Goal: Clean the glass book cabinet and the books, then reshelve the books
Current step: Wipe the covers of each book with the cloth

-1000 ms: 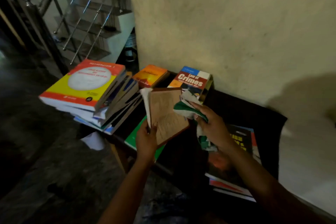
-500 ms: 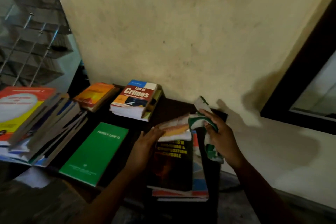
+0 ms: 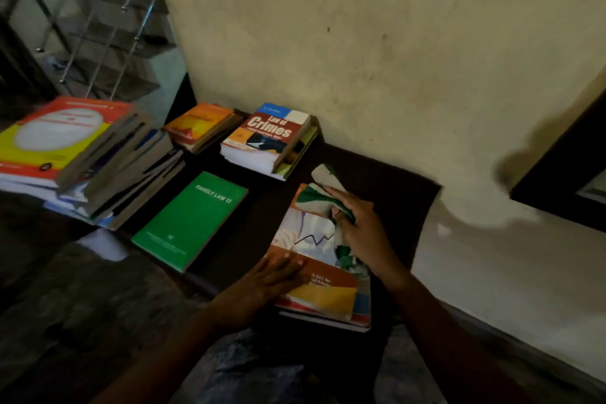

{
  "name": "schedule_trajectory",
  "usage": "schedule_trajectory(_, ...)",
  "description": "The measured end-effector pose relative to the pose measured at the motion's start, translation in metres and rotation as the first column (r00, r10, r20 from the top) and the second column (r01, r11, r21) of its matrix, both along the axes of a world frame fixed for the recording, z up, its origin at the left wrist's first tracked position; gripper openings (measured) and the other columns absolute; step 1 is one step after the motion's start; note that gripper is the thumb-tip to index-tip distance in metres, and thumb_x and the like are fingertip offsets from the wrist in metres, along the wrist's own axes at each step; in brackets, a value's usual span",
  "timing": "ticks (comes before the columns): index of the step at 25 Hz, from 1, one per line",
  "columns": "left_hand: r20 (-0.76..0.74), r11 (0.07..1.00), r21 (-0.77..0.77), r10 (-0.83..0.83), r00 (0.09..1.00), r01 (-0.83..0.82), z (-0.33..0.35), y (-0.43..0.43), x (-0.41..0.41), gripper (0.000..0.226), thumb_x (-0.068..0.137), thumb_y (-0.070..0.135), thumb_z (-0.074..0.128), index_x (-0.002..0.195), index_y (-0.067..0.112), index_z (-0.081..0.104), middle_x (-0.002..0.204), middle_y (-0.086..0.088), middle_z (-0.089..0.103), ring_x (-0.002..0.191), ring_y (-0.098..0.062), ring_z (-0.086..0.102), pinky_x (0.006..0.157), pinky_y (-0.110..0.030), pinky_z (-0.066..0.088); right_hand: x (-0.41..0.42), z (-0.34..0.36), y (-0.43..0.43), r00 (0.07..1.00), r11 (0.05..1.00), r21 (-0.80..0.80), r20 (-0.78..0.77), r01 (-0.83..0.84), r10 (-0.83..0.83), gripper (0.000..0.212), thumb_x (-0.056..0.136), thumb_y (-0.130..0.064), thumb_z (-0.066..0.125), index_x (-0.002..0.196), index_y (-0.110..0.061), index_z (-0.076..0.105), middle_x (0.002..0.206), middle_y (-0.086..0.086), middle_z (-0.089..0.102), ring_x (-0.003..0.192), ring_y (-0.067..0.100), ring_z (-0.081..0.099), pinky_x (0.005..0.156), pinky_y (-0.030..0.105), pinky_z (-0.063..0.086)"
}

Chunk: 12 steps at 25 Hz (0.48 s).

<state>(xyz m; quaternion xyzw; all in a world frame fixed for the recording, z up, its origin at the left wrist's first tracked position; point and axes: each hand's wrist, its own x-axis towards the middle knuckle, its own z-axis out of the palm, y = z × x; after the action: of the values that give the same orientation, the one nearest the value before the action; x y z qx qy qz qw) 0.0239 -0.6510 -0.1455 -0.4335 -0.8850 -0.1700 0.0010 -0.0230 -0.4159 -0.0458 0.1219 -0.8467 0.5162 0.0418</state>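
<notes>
The left hand (image 3: pixel 275 274) lies flat, fingers straight, on the top book (image 3: pixel 328 300), at 3 o'clock from the green book (image 3: pixel 193 220). The right hand (image 3: pixel 360 233) squeezes the cloth (image 3: pixel 314 202) at its 12 o'clock end. Best to press down and wipe slowly toward 6 o'clock.

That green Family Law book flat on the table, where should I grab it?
Probably its near short end, coming from the front: the green book lies flat, that end closest to the front edge of the table, while the leaning stack crowds its left side.
</notes>
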Motion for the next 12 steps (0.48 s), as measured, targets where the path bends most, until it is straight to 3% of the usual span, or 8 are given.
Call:
schedule_trajectory(2,-0.005,0.943,0.168,0.294,0.956,-0.289,-0.001,-0.023,0.009,0.051,0.094,0.046,0.041,0.141,0.029,0.034,0.151,0.005,0.029,0.139,-0.015,0.025,0.113,-0.047,0.018,-0.011,-0.003,-0.032,0.997,0.997,0.013,-0.004,-0.079,0.079,0.039,0.094,-0.005,0.048,0.131,-0.016,0.051,0.138,0.004,0.049,0.127,0.016,0.044,0.100,0.016,0.032)
schedule_trajectory(3,0.074,0.785,0.335,0.530,0.845,-0.521,0.002,-0.037,0.010,0.050,0.091,0.041,0.050,0.137,0.025,0.040,0.144,0.004,0.038,0.132,-0.014,0.035,0.111,-0.043,0.028,-0.018,-0.004,-0.051,0.991,0.991,0.013,-0.013,-0.132,0.132,0.039,0.095,-0.005,0.048,0.132,-0.016,0.050,0.139,0.005,0.048,0.128,0.017,0.044,0.099,0.017,0.034)
schedule_trajectory(4,0.240,0.500,0.459,0.726,0.644,-0.734,0.011,-0.049,0.011,0.048,0.089,0.033,0.058,0.133,0.018,0.046,0.138,-0.001,0.046,0.126,-0.017,0.043,0.106,-0.040,0.036,-0.024,-0.005,-0.069,0.983,0.983,0.010,-0.022,-0.181,0.181,0.039,0.095,-0.005,0.048,0.132,-0.016,0.049,0.140,0.005,0.047,0.128,0.018,0.043,0.098,0.017,0.035)
schedule_trajectory(5,0.414,0.193,0.460,0.817,0.401,-0.867,0.016,-0.063,0.007,0.046,0.087,0.023,0.063,0.128,0.007,0.050,0.132,-0.011,0.052,0.120,-0.025,0.049,0.101,-0.041,0.041,-0.031,-0.006,-0.086,0.974,0.974,0.015,-0.024,-0.224,0.224,0.039,0.095,-0.006,0.047,0.133,-0.017,0.049,0.140,0.006,0.046,0.129,0.019,0.043,0.098,0.018,0.036)
schedule_trajectory(6,0.520,-0.021,0.391,0.830,0.203,-0.920,0.015,-0.082,0.001,0.040,0.087,0.016,0.065,0.119,-0.004,0.054,0.123,-0.022,0.056,0.113,-0.034,0.053,0.095,-0.043,0.043,-0.040,-0.006,-0.106,0.965,0.965,0.029,-0.012,-0.261,0.262,0.040,0.096,-0.006,0.047,0.134,-0.019,0.047,0.141,0.006,0.045,0.129,0.019,0.042,0.098,0.021,0.037)
schedule_trajectory(8,0.640,-0.161,0.202,0.768,0.006,-0.966,-0.002,-0.118,-0.012,0.043,0.087,0.025,0.064,0.100,-0.015,0.057,0.099,-0.032,0.061,0.096,-0.041,0.058,0.084,-0.045,0.044,-0.058,-0.009,-0.143,0.950,0.947,0.085,0.021,-0.311,0.310,0.040,0.097,-0.008,0.045,0.135,-0.020,0.046,0.143,0.006,0.043,0.129,0.022,0.041,0.102,0.031,0.038)
schedule_trajectory(10,0.770,-0.217,0.058,0.631,-0.094,-0.974,-0.023,-0.138,-0.027,0.068,0.078,0.058,0.062,0.095,-0.008,0.061,0.085,-0.025,0.064,0.084,-0.036,0.063,0.077,-0.042,0.051,-0.079,-0.018,-0.177,0.942,0.931,0.150,0.057,-0.334,0.329,0.040,0.097,-0.009,0.045,0.136,-0.020,0.045,0.144,0.007,0.041,0.130,0.025,0.040,0.103,0.037,0.038)
schedule_trajectory(12,0.856,-0.286,0.004,0.496,-0.145,-0.958,-0.011,-0.137,-0.031,0.053,0.075,0.054,0.069,0.086,0.003,0.062,0.076,-0.013,0.064,0.073,-0.026,0.063,0.065,-0.029,0.051,-0.104,-0.029,-0.201,0.942,0.910,0.243,0.085,-0.335,0.324,0.041,0.097,-0.010,0.045,0.137,-0.020,0.044,0.144,0.008,0.040,0.128,0.028,0.041,0.099,0.038,0.041)
